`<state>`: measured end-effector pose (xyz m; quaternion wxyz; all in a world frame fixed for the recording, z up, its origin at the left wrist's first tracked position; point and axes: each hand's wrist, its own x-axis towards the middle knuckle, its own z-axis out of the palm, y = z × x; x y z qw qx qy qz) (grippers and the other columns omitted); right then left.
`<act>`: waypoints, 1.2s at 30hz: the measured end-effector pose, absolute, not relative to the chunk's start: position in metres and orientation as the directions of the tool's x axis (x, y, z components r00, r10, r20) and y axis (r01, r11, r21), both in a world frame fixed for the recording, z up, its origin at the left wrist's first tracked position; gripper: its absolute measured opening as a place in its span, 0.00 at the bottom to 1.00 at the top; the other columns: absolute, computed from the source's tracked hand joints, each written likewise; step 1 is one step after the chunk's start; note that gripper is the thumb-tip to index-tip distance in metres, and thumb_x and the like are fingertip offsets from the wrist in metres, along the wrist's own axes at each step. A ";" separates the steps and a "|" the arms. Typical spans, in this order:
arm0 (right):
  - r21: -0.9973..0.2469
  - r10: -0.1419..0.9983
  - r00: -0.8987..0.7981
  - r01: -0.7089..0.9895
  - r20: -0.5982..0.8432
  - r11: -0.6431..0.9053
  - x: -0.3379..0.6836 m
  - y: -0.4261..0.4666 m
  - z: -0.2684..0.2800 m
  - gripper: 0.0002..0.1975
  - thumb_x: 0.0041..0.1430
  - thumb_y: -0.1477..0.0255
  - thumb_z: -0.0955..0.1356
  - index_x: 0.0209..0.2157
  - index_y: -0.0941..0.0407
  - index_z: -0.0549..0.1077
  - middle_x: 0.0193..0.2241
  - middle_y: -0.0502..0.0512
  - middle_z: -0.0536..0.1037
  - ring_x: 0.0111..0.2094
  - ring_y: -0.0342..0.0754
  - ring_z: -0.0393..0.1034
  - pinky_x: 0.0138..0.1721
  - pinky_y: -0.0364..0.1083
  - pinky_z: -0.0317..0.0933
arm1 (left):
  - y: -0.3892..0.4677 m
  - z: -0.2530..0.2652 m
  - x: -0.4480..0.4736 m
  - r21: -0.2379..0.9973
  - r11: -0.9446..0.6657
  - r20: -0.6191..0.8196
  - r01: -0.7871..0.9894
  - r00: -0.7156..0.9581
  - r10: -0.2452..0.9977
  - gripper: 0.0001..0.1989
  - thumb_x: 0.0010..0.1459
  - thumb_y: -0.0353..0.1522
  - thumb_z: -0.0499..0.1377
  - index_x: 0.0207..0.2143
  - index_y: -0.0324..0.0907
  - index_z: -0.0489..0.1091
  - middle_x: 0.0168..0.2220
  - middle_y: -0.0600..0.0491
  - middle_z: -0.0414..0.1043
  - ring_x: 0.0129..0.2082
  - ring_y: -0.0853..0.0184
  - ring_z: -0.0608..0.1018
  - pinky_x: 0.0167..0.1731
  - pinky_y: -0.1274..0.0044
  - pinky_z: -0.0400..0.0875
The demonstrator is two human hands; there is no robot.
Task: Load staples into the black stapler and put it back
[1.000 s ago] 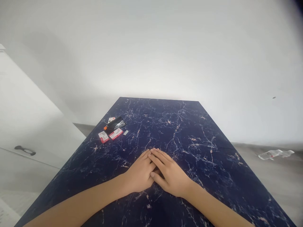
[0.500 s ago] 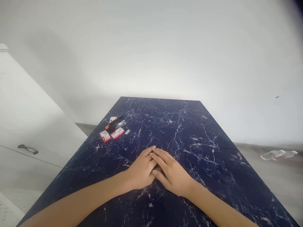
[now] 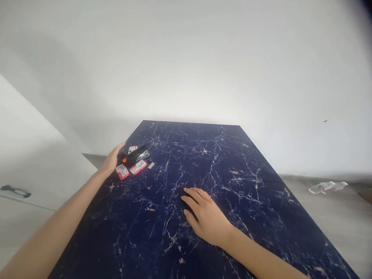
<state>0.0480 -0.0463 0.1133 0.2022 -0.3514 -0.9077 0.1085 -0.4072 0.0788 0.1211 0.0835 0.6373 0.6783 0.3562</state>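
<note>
Head view: the left hand (image 3: 112, 161) reaches out along the left edge of the worktop (image 3: 221, 162), a dark blue slab veined with white. Its fingers (image 3: 119, 147) are loosely open and curled, grasping nothing; their tips lie just beside the near end of a black stapler (image 3: 136, 154), and I cannot tell whether they touch it. The stapler lies flat near the worktop's left edge, with an orange tab (image 3: 124, 159) at the end closest to the hand.

Just in front of the stapler lie two small red-and-white boxes (image 3: 130, 170) side by side — flat on the surface, close to the heel of the left hand. A third small box (image 3: 133, 148) peeks out behind the stapler, partly hidden. A short grey strip (image 3: 150, 165) rests on the worktop just to the right of the boxes.

The right hand (image 3: 205, 216) lies palm down in the middle of the near part of the worktop, well apart from the stapler. Its fingers (image 3: 192, 193) are stretched out, relaxed and flat on the surface, holding nothing.

To the left stands a white cabinet (image 3: 31, 155) with a dark handle (image 3: 15, 190). Off the worktop's right side, a crumpled clear bottle (image 3: 327, 186) lies on the grey floor (image 3: 343, 217) — near the foot of the white wall (image 3: 203, 58).
</note>
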 end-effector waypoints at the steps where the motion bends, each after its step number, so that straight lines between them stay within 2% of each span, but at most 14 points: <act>1: -0.341 0.684 -0.670 0.596 0.289 0.727 0.048 -0.046 0.113 0.20 0.70 0.70 0.63 0.60 0.56 0.71 0.64 0.60 0.69 0.65 0.61 0.62 0.65 0.64 0.61 | 0.080 0.117 -0.399 0.642 -0.102 0.277 0.760 -0.106 0.955 0.36 0.72 0.49 0.33 0.69 0.39 0.60 0.69 0.46 0.62 0.67 0.53 0.66 0.66 0.61 0.60; 4: -0.342 0.687 -0.672 0.600 0.276 0.724 0.048 -0.046 0.113 0.21 0.71 0.71 0.62 0.63 0.56 0.68 0.65 0.60 0.69 0.65 0.61 0.61 0.65 0.64 0.61 | 0.080 0.118 -0.373 0.736 -0.110 0.138 0.668 0.012 0.990 0.35 0.69 0.55 0.42 0.69 0.47 0.61 0.70 0.50 0.60 0.69 0.51 0.64 0.66 0.61 0.60; 8: -0.350 0.681 -0.679 0.588 0.276 0.729 0.048 -0.046 0.115 0.23 0.71 0.71 0.62 0.65 0.56 0.65 0.64 0.61 0.69 0.65 0.61 0.61 0.65 0.64 0.62 | 0.071 0.129 -0.353 0.698 -0.127 0.078 0.705 0.101 0.992 0.38 0.65 0.53 0.55 0.71 0.47 0.57 0.71 0.47 0.58 0.67 0.45 0.67 0.65 0.56 0.62; 11: -0.365 0.684 -0.668 0.583 0.291 0.725 0.048 -0.046 0.116 0.24 0.70 0.72 0.63 0.66 0.55 0.64 0.64 0.62 0.69 0.64 0.61 0.62 0.64 0.64 0.63 | 0.061 0.132 -0.332 0.664 -0.209 0.080 0.718 0.210 0.974 0.39 0.63 0.49 0.59 0.72 0.46 0.54 0.72 0.45 0.56 0.68 0.44 0.65 0.64 0.56 0.63; 13: -0.372 0.690 -0.657 0.585 0.303 0.721 0.048 -0.045 0.116 0.25 0.70 0.71 0.63 0.67 0.55 0.63 0.64 0.62 0.68 0.64 0.61 0.63 0.63 0.65 0.64 | 0.052 0.133 -0.308 0.644 -0.258 0.064 0.720 0.286 0.956 0.38 0.63 0.45 0.60 0.72 0.47 0.55 0.71 0.45 0.56 0.68 0.45 0.65 0.64 0.56 0.64; 15: -0.378 0.706 -0.632 0.599 0.320 0.707 0.049 -0.044 0.115 0.26 0.70 0.70 0.63 0.67 0.55 0.61 0.65 0.63 0.66 0.64 0.62 0.62 0.63 0.65 0.64 | 0.040 0.135 -0.276 0.615 -0.325 0.080 0.719 0.353 0.932 0.37 0.61 0.40 0.61 0.71 0.45 0.57 0.72 0.44 0.56 0.69 0.45 0.63 0.66 0.54 0.62; 18: -0.413 0.759 -0.546 0.637 0.355 0.651 0.051 -0.040 0.114 0.25 0.71 0.69 0.63 0.67 0.54 0.61 0.67 0.64 0.64 0.65 0.63 0.61 0.63 0.66 0.62 | 0.019 0.138 -0.229 0.594 -0.497 0.109 0.633 0.549 0.829 0.36 0.60 0.33 0.62 0.70 0.48 0.59 0.71 0.46 0.59 0.72 0.50 0.59 0.69 0.55 0.56; 20: -0.462 0.792 -0.478 0.644 0.379 0.610 0.054 -0.038 0.113 0.22 0.71 0.68 0.62 0.64 0.53 0.62 0.67 0.63 0.63 0.66 0.63 0.59 0.63 0.66 0.62 | 0.007 0.138 -0.209 0.578 -0.594 0.143 0.560 0.647 0.749 0.39 0.59 0.33 0.64 0.71 0.50 0.57 0.70 0.48 0.60 0.72 0.52 0.59 0.70 0.56 0.56; 23: -0.561 0.828 -0.411 0.610 0.380 0.560 0.058 -0.033 0.108 0.24 0.70 0.68 0.63 0.65 0.52 0.60 0.66 0.63 0.65 0.66 0.60 0.61 0.63 0.63 0.63 | -0.005 0.136 -0.201 0.499 -0.655 0.223 0.568 0.646 0.730 0.37 0.64 0.38 0.63 0.72 0.51 0.55 0.70 0.47 0.61 0.71 0.52 0.61 0.69 0.54 0.57; 27: -0.613 0.829 -0.459 0.568 0.318 0.550 0.063 -0.025 0.101 0.37 0.69 0.67 0.64 0.73 0.53 0.45 0.64 0.65 0.68 0.64 0.59 0.64 0.62 0.61 0.64 | -0.012 0.132 -0.214 0.403 -0.611 0.240 0.681 0.566 0.789 0.29 0.72 0.40 0.53 0.72 0.56 0.52 0.70 0.51 0.60 0.72 0.53 0.58 0.68 0.52 0.58; 29: -0.627 0.832 -0.467 0.562 0.298 0.540 0.064 -0.020 0.100 0.36 0.69 0.67 0.65 0.73 0.51 0.48 0.61 0.64 0.71 0.62 0.59 0.67 0.61 0.62 0.65 | -0.016 0.133 -0.218 0.412 -0.569 0.208 0.712 0.534 0.819 0.31 0.73 0.40 0.51 0.74 0.58 0.46 0.73 0.52 0.54 0.73 0.54 0.55 0.68 0.55 0.60; 32: -0.667 0.858 -0.429 0.555 0.282 0.497 0.065 -0.015 0.104 0.24 0.69 0.69 0.65 0.64 0.51 0.65 0.53 0.60 0.78 0.52 0.56 0.75 0.54 0.57 0.70 | -0.024 0.133 -0.217 0.443 -0.510 0.137 0.737 0.506 0.851 0.35 0.73 0.42 0.51 0.75 0.59 0.36 0.75 0.53 0.45 0.75 0.52 0.49 0.68 0.55 0.60; 34: -0.667 0.864 -0.421 0.564 0.275 0.487 0.064 -0.012 0.109 0.15 0.68 0.70 0.66 0.54 0.52 0.74 0.45 0.58 0.81 0.45 0.53 0.77 0.47 0.53 0.72 | -0.028 0.132 -0.215 0.460 -0.477 0.097 0.749 0.492 0.865 0.35 0.73 0.42 0.51 0.75 0.59 0.35 0.76 0.53 0.42 0.75 0.50 0.45 0.68 0.53 0.59; 36: -0.660 0.859 -0.436 0.567 0.267 0.493 0.064 -0.009 0.113 0.10 0.66 0.70 0.68 0.48 0.53 0.77 0.41 0.56 0.81 0.41 0.52 0.77 0.43 0.51 0.71 | -0.029 0.128 -0.216 0.484 -0.445 0.085 0.753 0.466 0.881 0.34 0.73 0.41 0.50 0.75 0.60 0.36 0.76 0.52 0.39 0.75 0.49 0.44 0.67 0.52 0.59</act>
